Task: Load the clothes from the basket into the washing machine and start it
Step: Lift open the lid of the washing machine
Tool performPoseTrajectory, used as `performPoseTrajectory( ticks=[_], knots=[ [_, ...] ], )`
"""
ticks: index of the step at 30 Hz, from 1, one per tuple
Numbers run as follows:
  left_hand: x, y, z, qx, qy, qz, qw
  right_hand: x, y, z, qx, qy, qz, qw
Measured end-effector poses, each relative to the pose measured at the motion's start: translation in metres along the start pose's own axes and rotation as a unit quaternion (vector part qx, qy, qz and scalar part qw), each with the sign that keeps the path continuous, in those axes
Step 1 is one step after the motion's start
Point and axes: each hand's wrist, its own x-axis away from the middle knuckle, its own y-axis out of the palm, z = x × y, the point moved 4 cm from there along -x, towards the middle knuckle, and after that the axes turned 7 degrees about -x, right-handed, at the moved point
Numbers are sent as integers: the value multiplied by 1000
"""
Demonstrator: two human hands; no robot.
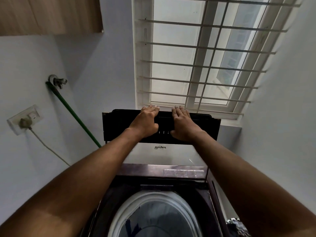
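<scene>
The dark top-loading washing machine (pixel 164 173) stands below me with its drum (pixel 153 218) uncovered; blue-grey cloth lies inside. Its dark lid (pixel 116 125) is raised upright against the window sill. My left hand (pixel 145 121) lies on the lid's upper part, fingers straight and reaching over its top edge. My right hand (pixel 183 123) lies beside it the same way, fingers flat over the top edge. Neither hand holds anything. At the bottom right corner a patch of patterned cloth (pixel 235 224) shows; the basket itself I cannot make out.
A barred window (pixel 196 53) is right behind the lid. On the left wall are a tap (pixel 58 80) with a green hose (pixel 77 115), and a socket (pixel 25 119) with a plug and white cord. A wooden cabinet (pixel 49 14) hangs at top left.
</scene>
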Motion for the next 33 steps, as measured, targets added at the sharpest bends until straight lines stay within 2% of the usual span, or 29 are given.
performPoseTrajectory(
  ticks=[8, 15, 22, 27, 33],
  knots=[
    [-20, 3, -10, 19, -9, -59, 998, -19, 3, 7, -11, 20, -43, 999],
    [-27, 17, -16, 25, -23, -48, 998, -30, 5, 13, -1, 13, -59, 998],
    [-29, 30, -21, -70, -1, -80, 994, -35, 16, 14, 17, 34, -68, 997],
    [-25, 33, -26, -105, -1, -106, 989, -36, 21, 17, 24, 40, -63, 997],
    [-12, 33, -25, -120, 6, -98, 988, -33, 22, 16, 32, 38, -55, 997]
  ],
)
